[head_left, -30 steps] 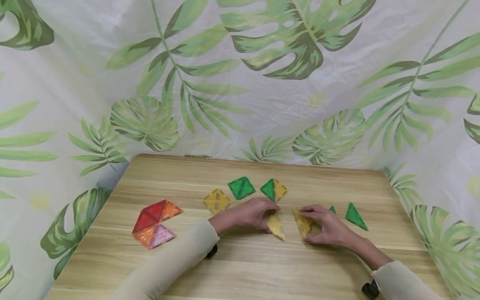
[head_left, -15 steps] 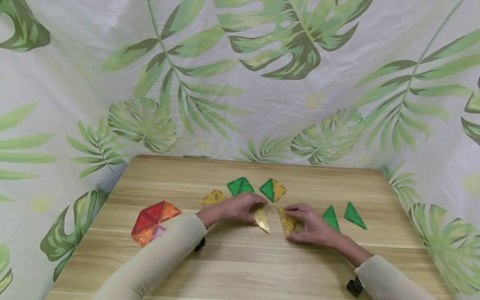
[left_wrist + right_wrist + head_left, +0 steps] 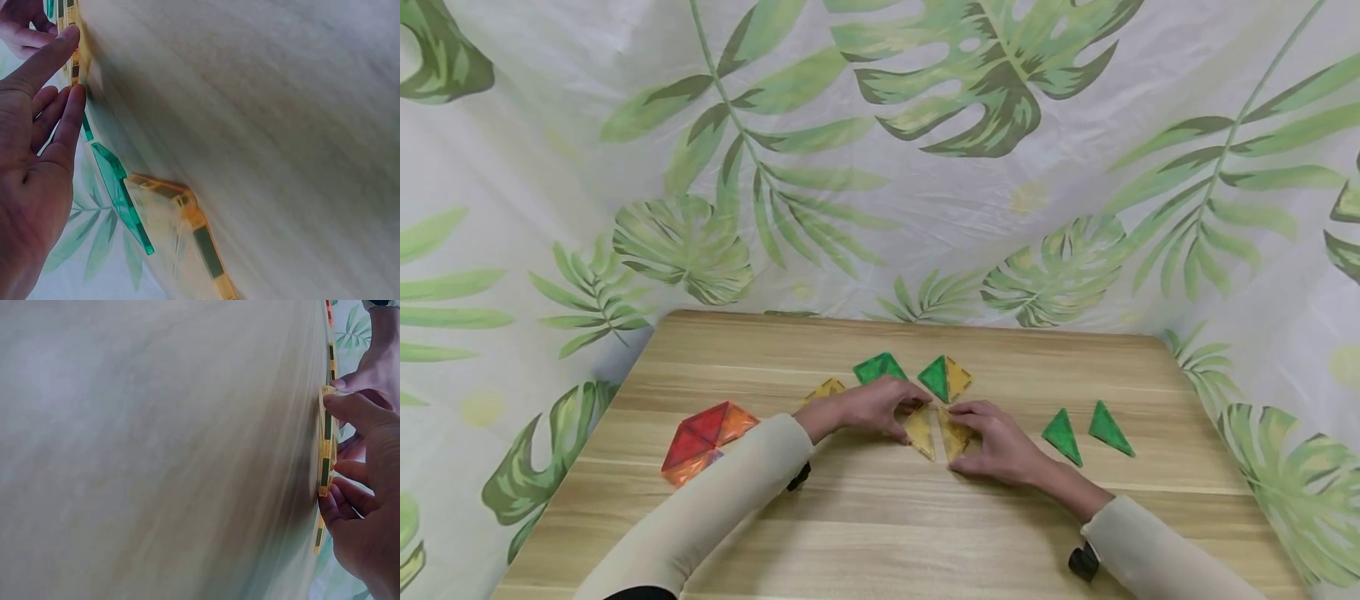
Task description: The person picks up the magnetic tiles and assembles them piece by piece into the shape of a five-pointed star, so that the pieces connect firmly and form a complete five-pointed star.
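Note:
Near the middle of the table, my left hand (image 3: 880, 406) pinches a yellow triangular magnetic tile (image 3: 921, 433) between thumb and fingers. Just to its right, my right hand (image 3: 996, 442) grips a second yellow triangular magnetic tile (image 3: 952, 435) by its edges. Only a narrow gap separates the two long sides in the head view. Seen from the right wrist, thumb and fingertips hold the ends of the yellow tile (image 3: 325, 450) close to the tabletop. Behind the hands lie a green pair (image 3: 880, 367), partly covered, and a green triangle (image 3: 934, 377) against a yellow triangle (image 3: 957, 379).
Two green triangles (image 3: 1062, 436) lie apart, right of my right hand. A cluster of red (image 3: 700, 435) and orange tiles (image 3: 739, 419) sits at left, partly under my left sleeve (image 3: 715, 500). Yellow tiles (image 3: 823, 390) show behind the left forearm. A leaf-patterned cloth (image 3: 820, 167) hangs behind the table.
My right hand has moved left with its yellow tile, narrowing the gap between the two tiles. My left hand has also shifted left and slightly away with its tile.

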The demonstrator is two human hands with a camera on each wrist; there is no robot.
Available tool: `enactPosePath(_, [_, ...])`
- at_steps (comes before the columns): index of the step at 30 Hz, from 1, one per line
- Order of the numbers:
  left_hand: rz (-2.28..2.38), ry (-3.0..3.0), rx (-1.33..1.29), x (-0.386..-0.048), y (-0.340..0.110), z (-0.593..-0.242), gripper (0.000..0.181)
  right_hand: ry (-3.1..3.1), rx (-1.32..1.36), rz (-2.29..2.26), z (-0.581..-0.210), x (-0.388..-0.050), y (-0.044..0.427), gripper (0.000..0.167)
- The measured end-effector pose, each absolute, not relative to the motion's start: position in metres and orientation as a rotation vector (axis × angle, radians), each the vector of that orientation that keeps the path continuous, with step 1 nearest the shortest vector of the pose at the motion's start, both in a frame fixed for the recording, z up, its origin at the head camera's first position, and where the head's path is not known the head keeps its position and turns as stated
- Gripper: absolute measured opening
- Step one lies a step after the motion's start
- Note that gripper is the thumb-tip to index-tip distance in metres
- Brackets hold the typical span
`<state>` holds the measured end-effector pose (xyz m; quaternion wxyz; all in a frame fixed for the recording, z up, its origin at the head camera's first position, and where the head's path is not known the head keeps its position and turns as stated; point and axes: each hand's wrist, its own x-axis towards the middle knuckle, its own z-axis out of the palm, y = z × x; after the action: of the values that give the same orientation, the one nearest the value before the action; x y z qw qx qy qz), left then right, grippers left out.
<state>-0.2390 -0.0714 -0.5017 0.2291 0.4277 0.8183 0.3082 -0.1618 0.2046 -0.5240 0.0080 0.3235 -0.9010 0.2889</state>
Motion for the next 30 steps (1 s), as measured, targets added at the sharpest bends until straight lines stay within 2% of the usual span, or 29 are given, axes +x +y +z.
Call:
enactPosePath(21, [0.774, 2.255, 1.258, -0.24, -0.064, -0.504, 0.069, -2.812, 0.977, 0.885, -0.526, -0.163, 0.191, 0.064])
enactPosePath(30, [0.683, 2.365, 1.369, -0.239, -0.063, -0.498, 0.067, -2.819, 0.959, 0.904, -0.523, -0.162, 0.193, 0.065])
